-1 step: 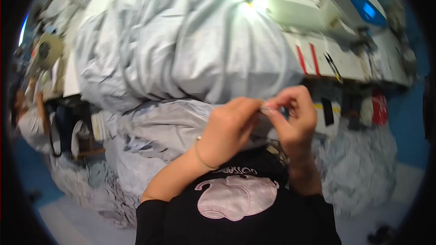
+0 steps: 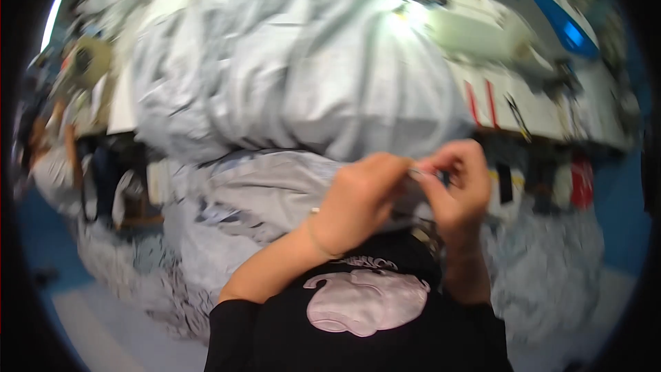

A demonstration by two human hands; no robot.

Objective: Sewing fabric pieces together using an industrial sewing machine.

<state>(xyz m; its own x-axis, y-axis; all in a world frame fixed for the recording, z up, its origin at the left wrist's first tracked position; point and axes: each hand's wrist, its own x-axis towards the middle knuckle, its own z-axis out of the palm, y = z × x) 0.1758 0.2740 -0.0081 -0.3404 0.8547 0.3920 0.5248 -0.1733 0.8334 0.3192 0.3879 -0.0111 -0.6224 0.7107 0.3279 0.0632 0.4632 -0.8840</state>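
My left hand (image 2: 365, 196) and my right hand (image 2: 460, 182) meet in front of my chest, fingertips pinched together. Between the fingertips is something small and pale, too blurred to name. The fingers of both hands are closed. Behind the hands, a large pale grey cloth (image 2: 296, 83) lies gathered in deep folds over the table. Its far right part reaches under the lit head of a white and blue sewing machine (image 2: 544, 7). More crumpled grey fabric (image 2: 275, 179) hangs between the table and my body, partly hidden by my left hand and forearm.
Two red strips (image 2: 491, 103) and dark thread snips (image 2: 518, 117) lie on the white tabletop (image 2: 540, 114) at the right. Heaps of grey fabric (image 2: 544, 275) stand low on both sides. At the far left another person (image 2: 58, 172) sits beside a machine.
The whole scene has shifted slightly right and down in the picture. Both hands stay pinched together, and nothing is visibly taken up or let go.
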